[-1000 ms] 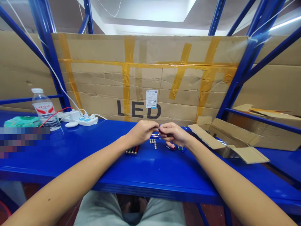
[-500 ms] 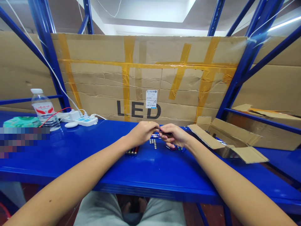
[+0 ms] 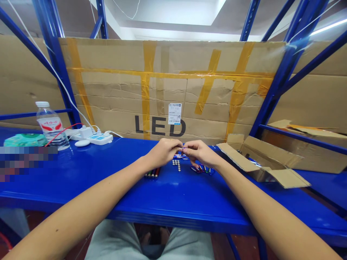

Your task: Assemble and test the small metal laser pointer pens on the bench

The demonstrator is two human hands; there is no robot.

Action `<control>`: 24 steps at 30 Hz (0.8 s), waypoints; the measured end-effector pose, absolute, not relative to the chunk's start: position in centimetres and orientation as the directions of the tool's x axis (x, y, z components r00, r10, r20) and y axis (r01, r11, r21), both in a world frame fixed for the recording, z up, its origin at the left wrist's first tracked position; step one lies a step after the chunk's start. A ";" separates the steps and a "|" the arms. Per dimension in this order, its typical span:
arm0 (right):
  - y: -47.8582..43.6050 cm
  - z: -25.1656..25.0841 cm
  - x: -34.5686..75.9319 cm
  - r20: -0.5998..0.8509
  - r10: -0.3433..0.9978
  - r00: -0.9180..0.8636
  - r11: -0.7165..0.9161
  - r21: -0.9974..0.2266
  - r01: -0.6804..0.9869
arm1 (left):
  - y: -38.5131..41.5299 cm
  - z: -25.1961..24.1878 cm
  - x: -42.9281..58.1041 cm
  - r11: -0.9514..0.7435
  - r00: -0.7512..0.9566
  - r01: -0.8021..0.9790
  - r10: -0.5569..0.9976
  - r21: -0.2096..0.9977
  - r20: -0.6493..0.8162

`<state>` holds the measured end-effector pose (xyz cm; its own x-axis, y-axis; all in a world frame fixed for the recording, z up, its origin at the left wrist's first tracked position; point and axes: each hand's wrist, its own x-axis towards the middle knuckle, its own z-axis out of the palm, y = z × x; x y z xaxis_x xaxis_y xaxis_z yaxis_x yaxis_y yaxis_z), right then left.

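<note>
- Far left: a green packet (image 3: 25,140) lies on the blue table (image 3: 94,162), just beside an upright bottle (image 3: 51,126) with a white cap.
- Left of centre: a white power strip (image 3: 100,138) carries plugs and cords.
- Centre left: dark red and green tubes (image 3: 153,174) lie side by side, partly hidden by the left hand (image 3: 166,148), whose thumb and fingers are pinched together on a small part (image 3: 184,148), mostly covered.
- Centre: silver discs (image 3: 176,163) sit in short rows below blue tubes (image 3: 181,157).
- Centre right: the right hand (image 3: 200,151), fingers curled, pinches the same part above the table, near coloured clips (image 3: 202,169).
- Right: an open cardboard box (image 3: 271,153) holds blue items.
</note>
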<state>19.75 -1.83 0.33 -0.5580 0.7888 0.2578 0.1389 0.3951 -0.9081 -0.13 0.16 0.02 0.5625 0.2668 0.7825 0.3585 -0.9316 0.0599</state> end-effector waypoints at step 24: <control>-2.1 0.9 19.7 0.751 0.427 -0.504 0.852 -0.146 0.503 | 0.1 -0.2 0.1 -0.816 0.434 0.299 0.578 0.494 0.691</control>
